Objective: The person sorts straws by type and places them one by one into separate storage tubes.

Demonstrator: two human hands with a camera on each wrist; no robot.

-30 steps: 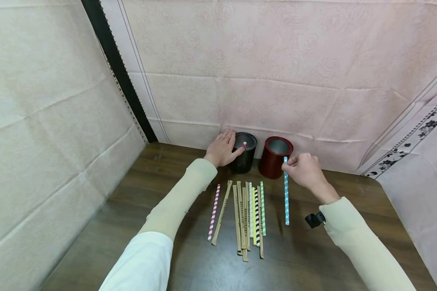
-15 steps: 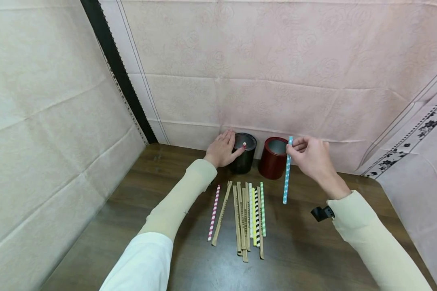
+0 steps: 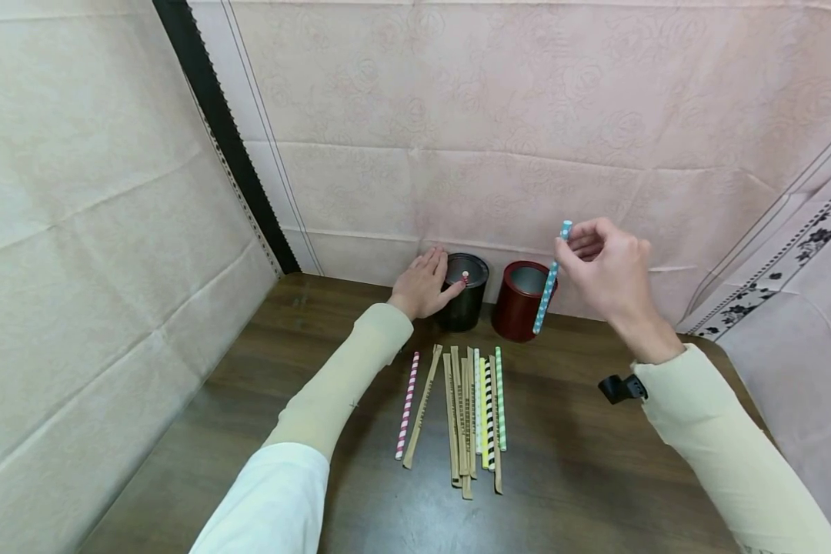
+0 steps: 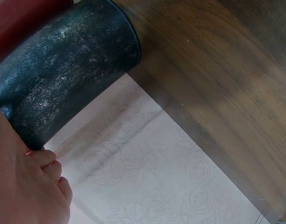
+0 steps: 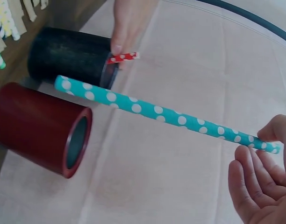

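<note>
Pale cloth [image 3: 498, 138] with faint roses stands behind a dark wooden bench [image 3: 263, 400], and a black strip [image 3: 228, 146] slants down the upper left of the head view. Near the middle of that frame the left hand [image 3: 418, 285] rests against a black cup [image 3: 460, 312], its fingers straight and close together along the side, thumb lying across the rim beside a red straw with white dots [image 5: 124, 58] that stands inside. Just right of it sits a red cup [image 3: 515, 315], upright. Right of centre, the right hand [image 3: 609, 265] is raised — thumb and fingers pinching a blue dotted straw [image 3: 547, 296] close to its upper end. That straw tilts, its lower end outside the red cup's mouth and overlapping its side in the head view. More straws lie at lower middle of the frame: a pink-striped one [image 3: 407, 405], slim brown wrappers [image 3: 463, 415], then a yellow one [image 3: 483, 415], a black-striped one [image 3: 488, 415] and a green-striped one [image 3: 501, 400] — all roughly lengthwise.
</note>
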